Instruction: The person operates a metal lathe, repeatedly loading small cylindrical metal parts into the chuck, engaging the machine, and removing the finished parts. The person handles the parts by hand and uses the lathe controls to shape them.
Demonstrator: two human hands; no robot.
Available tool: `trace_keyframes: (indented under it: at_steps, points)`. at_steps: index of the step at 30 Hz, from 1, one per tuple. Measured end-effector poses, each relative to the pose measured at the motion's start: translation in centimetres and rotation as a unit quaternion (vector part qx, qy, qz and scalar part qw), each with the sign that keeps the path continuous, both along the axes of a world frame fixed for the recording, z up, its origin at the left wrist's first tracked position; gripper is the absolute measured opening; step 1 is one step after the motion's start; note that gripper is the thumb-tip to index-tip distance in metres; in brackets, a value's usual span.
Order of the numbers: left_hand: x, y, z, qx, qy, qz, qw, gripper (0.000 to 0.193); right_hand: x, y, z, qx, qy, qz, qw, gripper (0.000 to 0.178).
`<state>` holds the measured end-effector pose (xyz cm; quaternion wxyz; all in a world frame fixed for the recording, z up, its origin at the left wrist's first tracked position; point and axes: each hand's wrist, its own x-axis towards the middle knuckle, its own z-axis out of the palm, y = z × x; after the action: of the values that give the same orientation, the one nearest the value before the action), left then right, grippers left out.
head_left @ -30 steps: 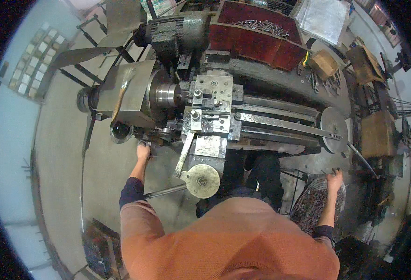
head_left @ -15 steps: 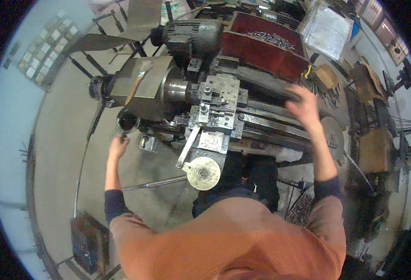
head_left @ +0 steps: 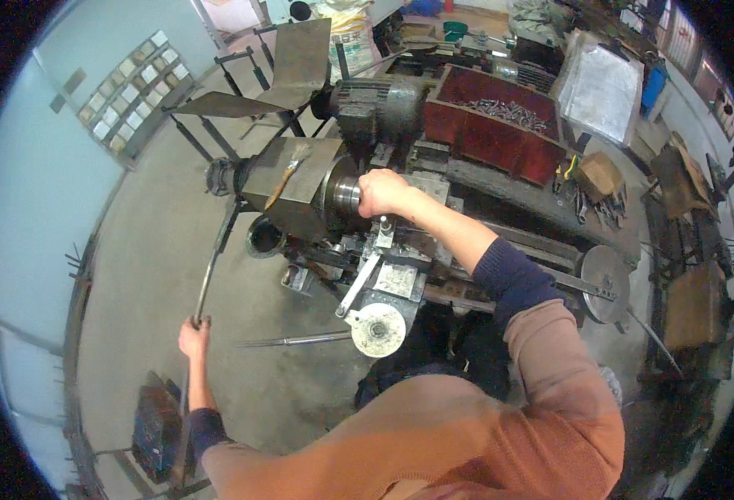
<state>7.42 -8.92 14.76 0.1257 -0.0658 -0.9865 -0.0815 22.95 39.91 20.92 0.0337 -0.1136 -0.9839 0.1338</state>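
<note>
My left hand (head_left: 193, 337) is closed around a long metal lever rod (head_left: 209, 279) that slopes down from the left end of the lathe. My right hand (head_left: 383, 193) reaches across the machine to the face of the shiny round spindle chuck (head_left: 347, 197). Its fingers are pressed together there, and whatever they hold is hidden behind the hand. Below my right wrist stands the lathe's tool post (head_left: 384, 236), with a flat metal handle (head_left: 358, 285) angled down from it. A pale round handwheel (head_left: 378, 330) sits closest to my body.
A wooden-handled brush (head_left: 282, 185) lies on the headstock cover (head_left: 304, 162). Behind the lathe, a dark red bin (head_left: 475, 158) holds many small metal pieces (head_left: 508, 115). Wrenches (head_left: 596, 207) lie by a cardboard box (head_left: 602, 173) at the right. A bar (head_left: 296, 339) juts left from the handwheel.
My right hand has moved left from over the lathe bed to the chuck. My left hand has come down from beside the round opening onto the lever rod. The whole view has shifted.
</note>
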Motion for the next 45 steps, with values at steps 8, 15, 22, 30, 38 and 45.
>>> trace_keyframes:
  at_steps: [8,15,22,30,38,45]
  points:
    - [5.7,6.5,3.4,-0.150,0.023,-0.133,0.979,0.033,2.1,-0.4,1.7,0.103,0.098,-0.008,0.990,0.022]
    - [10.6,24.8,8.6,0.503,-0.363,-0.359,0.697,0.029,8.3,-5.7,3.1,-0.082,0.415,0.219,0.879,0.038]
    - [15.0,32.1,6.4,0.611,-0.527,-0.372,0.459,0.021,11.8,-6.0,2.1,-0.053,0.392,0.098,0.913,0.042]
    - [13.8,30.9,7.2,0.372,-0.337,-0.518,0.693,0.027,10.8,-4.6,1.0,-0.062,0.281,0.153,0.945,0.024]
    - [6.1,21.1,9.6,0.298,-0.137,-0.405,0.853,0.029,2.3,0.3,1.3,0.010,0.034,0.025,0.999,0.021]
    - [1.0,5.4,6.2,0.059,0.028,-0.162,0.985,0.031,-0.3,1.7,-1.1,-0.026,0.007,0.027,0.999,0.022]
